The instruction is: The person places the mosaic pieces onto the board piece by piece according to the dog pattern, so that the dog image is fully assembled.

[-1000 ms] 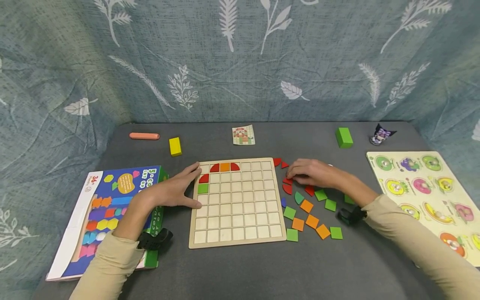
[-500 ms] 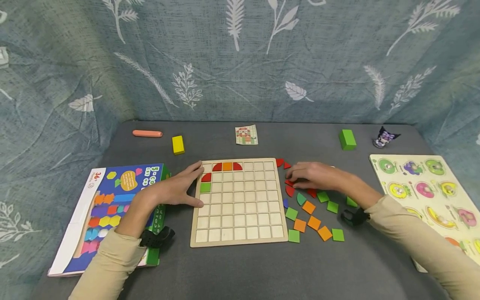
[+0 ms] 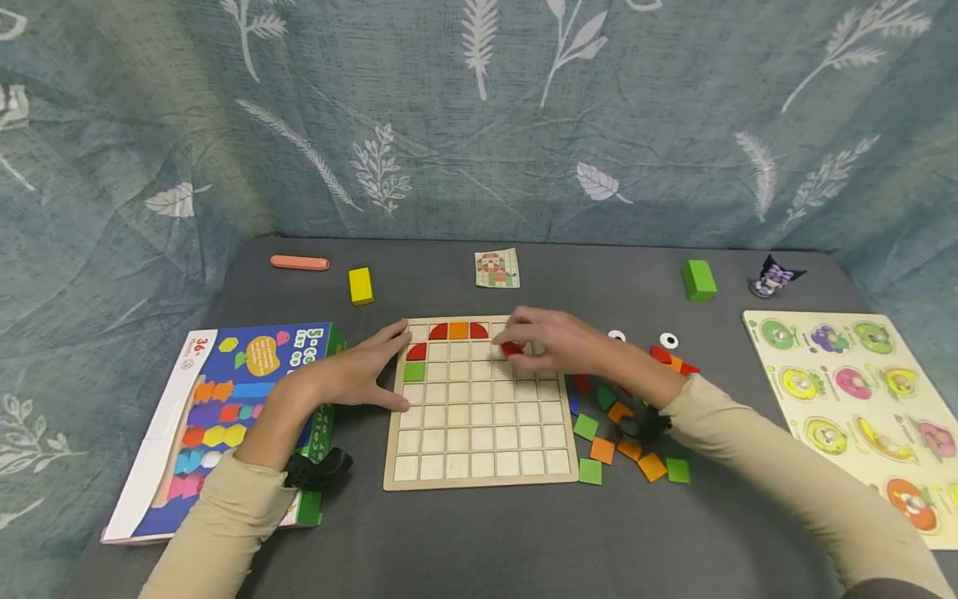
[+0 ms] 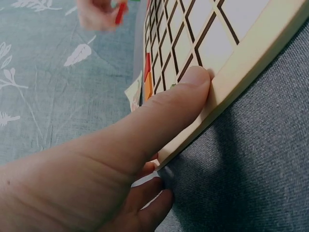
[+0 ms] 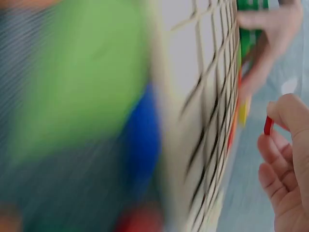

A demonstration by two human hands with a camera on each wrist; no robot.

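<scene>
My right hand [image 3: 550, 339] is over the upper right of the wooden grid board [image 3: 464, 483], pinching a red tile [image 3: 511, 349] between thumb and fingertips. In the right wrist view the red tile [image 5: 268, 125] appears edge-on. My left hand [image 3: 355, 372] rests at the board's left edge, thumb and fingers spread; in the left wrist view its thumb [image 4: 186, 89] presses on the frame. Red curved tiles [image 3: 439, 331] flank an orange square [image 3: 458, 330] in the board's top row. At the left column, another red tile [image 3: 416, 352] sits above a green square [image 3: 414, 371].
Loose orange and green squares [image 3: 590, 472] lie right of the board, partly under my right forearm. A pattern card [image 3: 497, 269] is behind the board. A toy box [image 3: 247, 416] stands left, a fruit puzzle board [image 3: 853, 391] right. Yellow [image 3: 361, 286] and green blocks [image 3: 699, 280] sit farther back.
My right hand has moved left from the loose tiles to above the board, carrying a red tile. White rings and more red pieces now show where it was. The left hand stays at the board's edge.
</scene>
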